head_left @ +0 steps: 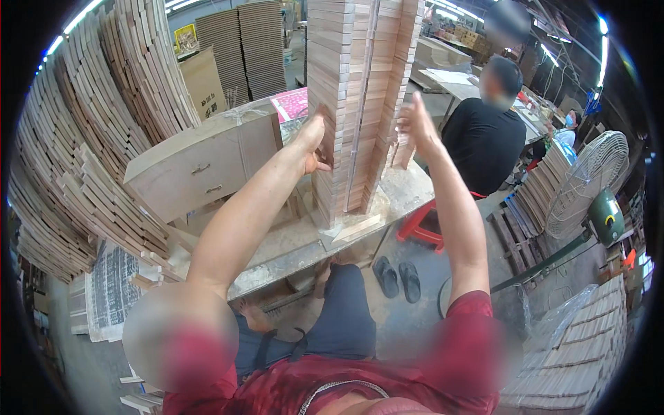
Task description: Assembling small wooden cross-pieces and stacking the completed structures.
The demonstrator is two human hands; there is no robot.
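Observation:
A tall stack of thin light-brown wooden pieces (325, 90) stands upright on the workbench, with a recessed channel down its front. My left hand (312, 144) lies against the left side of the stack, its thumb apart from the other fingers. At the right side, my right hand (419, 128) is raised with the thumb up and the fingers turned toward the wood; whether they touch it I cannot tell. A flat wooden strip (356, 228) lies at the foot of the stack by the bench's front edge.
The dusty workbench (277, 257) carries a wooden cabinet (207, 169) with two handles. Tall stacks of wooden slats (90, 131) crowd the left. A person in black (484, 142) sits to the right on a red stool (422, 228). A standing fan (588, 194) and slippers (398, 278) are nearby.

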